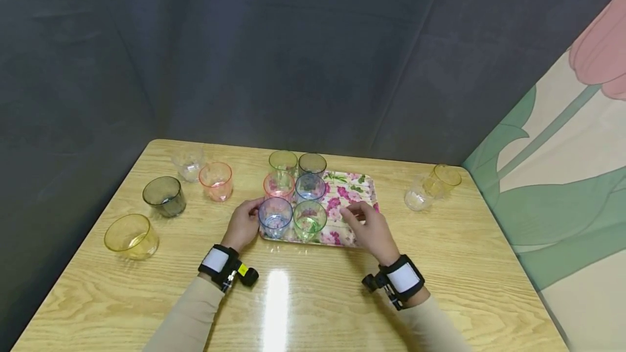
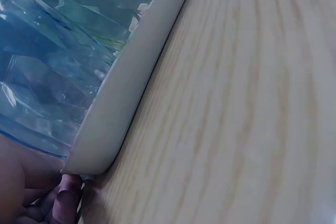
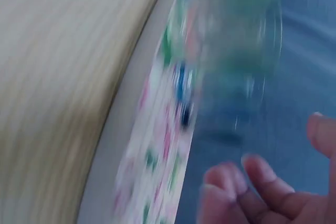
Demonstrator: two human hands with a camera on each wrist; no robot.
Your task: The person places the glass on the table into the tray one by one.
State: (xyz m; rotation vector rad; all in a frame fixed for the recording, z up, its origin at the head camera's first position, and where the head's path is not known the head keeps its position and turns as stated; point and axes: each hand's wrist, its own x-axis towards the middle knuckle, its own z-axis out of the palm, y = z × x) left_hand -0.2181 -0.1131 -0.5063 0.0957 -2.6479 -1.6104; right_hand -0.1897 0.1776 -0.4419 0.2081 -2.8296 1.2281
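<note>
A floral tray (image 1: 359, 200) carries two columns of coloured clear cups on its left part. Nearest me stand a light blue cup (image 1: 275, 218) and a green cup (image 1: 310, 221). Behind them are a red cup (image 1: 279, 184) and a darker blue cup (image 1: 310, 187), then another green cup (image 1: 283, 162) and a grey cup (image 1: 312, 164). My left hand (image 1: 243, 225) grips the tray at its near left corner, fingertips (image 2: 67, 200) under the rim, beside the light blue cup. Over the tray's right part, my right hand (image 1: 373, 231) hovers with relaxed, parted fingers, holding nothing.
At left on the wooden table (image 1: 323, 308) stand a yellow cup (image 1: 132, 237), a grey cup (image 1: 164, 196), a pinkish-red cup (image 1: 216, 182) and a clear cup (image 1: 188, 164). Far right, another clear cup (image 1: 418, 198) and a yellow cup (image 1: 446, 177) stand close together. A dark curtain hangs behind.
</note>
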